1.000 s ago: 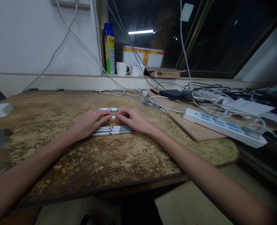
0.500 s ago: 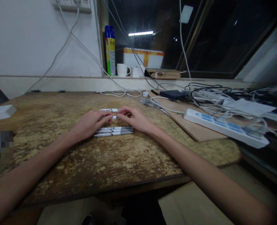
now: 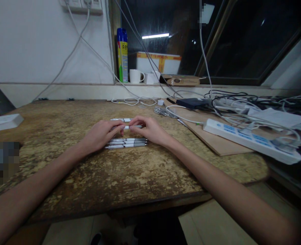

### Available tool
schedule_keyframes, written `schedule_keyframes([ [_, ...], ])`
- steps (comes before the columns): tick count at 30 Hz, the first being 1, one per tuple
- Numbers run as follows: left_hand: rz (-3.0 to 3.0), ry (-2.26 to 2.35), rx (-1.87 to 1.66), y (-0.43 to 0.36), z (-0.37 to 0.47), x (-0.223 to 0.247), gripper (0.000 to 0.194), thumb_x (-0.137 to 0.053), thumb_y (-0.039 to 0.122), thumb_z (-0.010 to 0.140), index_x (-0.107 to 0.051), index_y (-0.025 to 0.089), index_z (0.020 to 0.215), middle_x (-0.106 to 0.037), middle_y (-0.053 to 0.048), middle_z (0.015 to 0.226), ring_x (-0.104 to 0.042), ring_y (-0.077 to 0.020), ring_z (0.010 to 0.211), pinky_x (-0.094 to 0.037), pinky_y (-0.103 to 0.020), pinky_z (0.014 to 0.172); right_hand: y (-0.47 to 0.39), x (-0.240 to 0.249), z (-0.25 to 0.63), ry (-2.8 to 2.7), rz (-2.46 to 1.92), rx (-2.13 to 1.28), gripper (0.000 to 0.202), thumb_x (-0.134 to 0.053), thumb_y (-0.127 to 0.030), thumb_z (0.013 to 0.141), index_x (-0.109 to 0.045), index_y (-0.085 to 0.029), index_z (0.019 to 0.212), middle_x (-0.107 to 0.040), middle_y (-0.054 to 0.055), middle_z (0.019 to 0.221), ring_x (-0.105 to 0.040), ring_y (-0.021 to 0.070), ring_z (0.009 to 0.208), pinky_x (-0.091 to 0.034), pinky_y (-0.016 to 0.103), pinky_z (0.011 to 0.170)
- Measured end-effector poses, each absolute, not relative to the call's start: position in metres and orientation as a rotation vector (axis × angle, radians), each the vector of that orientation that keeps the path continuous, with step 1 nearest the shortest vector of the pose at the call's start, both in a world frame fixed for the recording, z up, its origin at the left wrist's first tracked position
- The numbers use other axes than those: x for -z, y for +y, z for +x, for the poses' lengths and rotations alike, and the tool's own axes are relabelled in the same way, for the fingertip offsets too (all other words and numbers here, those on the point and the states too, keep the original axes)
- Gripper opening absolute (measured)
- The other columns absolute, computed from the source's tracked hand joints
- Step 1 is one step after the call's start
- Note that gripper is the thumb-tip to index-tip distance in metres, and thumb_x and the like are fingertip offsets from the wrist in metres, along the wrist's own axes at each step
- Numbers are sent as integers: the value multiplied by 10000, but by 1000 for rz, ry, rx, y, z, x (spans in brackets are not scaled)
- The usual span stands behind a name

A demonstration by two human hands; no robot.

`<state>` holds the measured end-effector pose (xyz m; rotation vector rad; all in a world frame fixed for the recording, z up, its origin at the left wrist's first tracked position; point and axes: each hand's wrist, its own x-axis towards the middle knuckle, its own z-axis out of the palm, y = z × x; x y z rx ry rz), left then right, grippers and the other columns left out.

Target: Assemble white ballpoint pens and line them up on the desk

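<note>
A white and grey pen [image 3: 127,127] lies level between my two hands, above the worn wooden table [image 3: 145,173]. My left hand [image 3: 101,134] pinches its left part between thumb and fingers. The thumb and fingertips of my right hand [image 3: 149,130] close on the pen a little right of its middle. Several similar pens [image 3: 133,142] lie side by side just nearer to me, their left ends partly hidden by my left hand. Behind the held pen lies another pen [image 3: 123,120], its right part covered by my right hand.
A white power strip [image 3: 249,139] and a thin brown board [image 3: 211,141] lie at the right, with tangled cables [image 3: 232,98] behind. A white box [image 3: 6,122] is at the left. On the sill stand a spray can [image 3: 122,56] and a white mug [image 3: 135,76].
The whole view has shifted slightly, so things appear a little further right. Both hands keep nearly the same pose on the pen, and its grey right part now shows more between my right fingers.
</note>
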<state>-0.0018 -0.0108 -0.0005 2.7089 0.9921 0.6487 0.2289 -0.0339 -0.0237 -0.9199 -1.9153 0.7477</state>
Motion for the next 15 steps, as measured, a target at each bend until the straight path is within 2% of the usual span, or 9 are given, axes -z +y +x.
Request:
schedule_keyframes([
  [3,2713,997,-650,-11,-1,1,393,-413,438,1061,-722,226,942,-748,-17,891,-657,-187,796,-414,-296,758,-34,22,229,-1920,-899,-667,159,-707,-295,890,-720,-195,1014,-742,50,1037,-669,183,958,-499,329,895],
  [7,2721,967,-647,-11,0,1,398,-402,442,1066,-724,229,967,-757,-20,934,-666,-193,833,-424,-295,776,-33,22,229,-1904,-911,-759,193,-613,-330,957,-717,-167,973,-733,44,882,-668,170,809,-513,321,787],
  [11,2709,1005,-656,-10,-2,1,434,-388,430,1066,-728,219,899,-747,-25,861,-651,-188,766,-425,-298,751,-29,23,232,-1892,-875,-672,110,-692,-255,886,-720,-190,970,-746,38,957,-679,176,877,-519,329,843],
  [15,2670,1064,-693,-7,-6,2,442,-386,438,1064,-742,223,916,-756,-30,865,-661,-198,769,-442,-308,768,-24,25,235,-1843,-874,-645,152,-733,-213,823,-728,-206,975,-745,37,1004,-686,187,911,-527,348,876],
])
